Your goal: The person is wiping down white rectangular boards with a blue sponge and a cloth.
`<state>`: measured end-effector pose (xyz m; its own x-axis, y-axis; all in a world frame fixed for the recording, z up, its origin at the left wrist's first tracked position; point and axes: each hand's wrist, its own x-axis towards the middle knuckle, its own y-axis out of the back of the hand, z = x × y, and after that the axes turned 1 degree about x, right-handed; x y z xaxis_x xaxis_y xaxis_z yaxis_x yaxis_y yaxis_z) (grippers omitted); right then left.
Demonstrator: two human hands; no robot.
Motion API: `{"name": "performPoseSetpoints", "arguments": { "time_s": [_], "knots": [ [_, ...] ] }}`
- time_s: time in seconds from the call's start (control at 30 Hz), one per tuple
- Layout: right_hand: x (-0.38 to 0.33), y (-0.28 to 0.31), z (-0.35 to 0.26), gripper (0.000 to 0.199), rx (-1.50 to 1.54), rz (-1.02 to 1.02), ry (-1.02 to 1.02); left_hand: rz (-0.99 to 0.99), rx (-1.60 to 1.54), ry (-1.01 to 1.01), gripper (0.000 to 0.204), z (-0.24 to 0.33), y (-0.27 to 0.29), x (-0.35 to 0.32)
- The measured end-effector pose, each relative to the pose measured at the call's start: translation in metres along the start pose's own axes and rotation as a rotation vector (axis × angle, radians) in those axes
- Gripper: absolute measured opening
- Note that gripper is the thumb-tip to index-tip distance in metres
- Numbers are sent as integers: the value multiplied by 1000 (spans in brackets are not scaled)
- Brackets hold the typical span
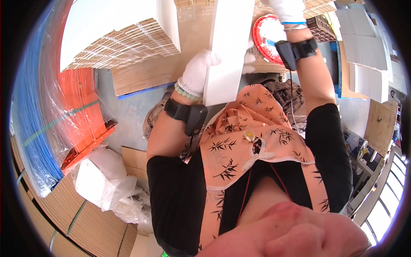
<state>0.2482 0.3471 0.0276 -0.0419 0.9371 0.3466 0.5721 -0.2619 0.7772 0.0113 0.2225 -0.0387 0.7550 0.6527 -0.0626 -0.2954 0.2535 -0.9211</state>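
I hold a long white flat cardboard sheet [229,47] upright in front of me. My left hand [198,73], in a white knit glove, grips its lower left edge. My right hand [287,9], also white-gloved, holds the sheet's upper right part near the top of the picture. Each wrist carries a black strapped device. A peach apron with a dark bamboo-leaf print [252,141] covers my lap below the sheet.
A stack of flat corrugated cardboard with white faces [124,38] lies at upper left. A round red container [267,36] sits behind the sheet. Orange and blue plastic-wrapped bundles [64,115] stand at left, crumpled plastic bags [105,182] below them. More white sheets [368,51] lie at right.
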Motion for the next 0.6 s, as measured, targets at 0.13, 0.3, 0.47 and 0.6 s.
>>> {"name": "performPoseSetpoints", "arguments": {
  "time_s": [0.13, 0.3, 0.47, 0.6],
  "knots": [
    [-30, 1, -56, 31, 1073, 326, -65, 71, -72, -164, 90, 15, -1, 12],
    [-84, -25, -98, 31, 123, -229, 501, -51, -159, -343, 57, 18, 16, 21],
    [-144, -37, -97, 45, 128, -392, 702, 135, -57, -265, 83, 27, 17, 8],
    [-186, -43, -67, 20, 150, -852, 669, 176, 47, -433, 82, 27, -6, 8]
  ]
}}
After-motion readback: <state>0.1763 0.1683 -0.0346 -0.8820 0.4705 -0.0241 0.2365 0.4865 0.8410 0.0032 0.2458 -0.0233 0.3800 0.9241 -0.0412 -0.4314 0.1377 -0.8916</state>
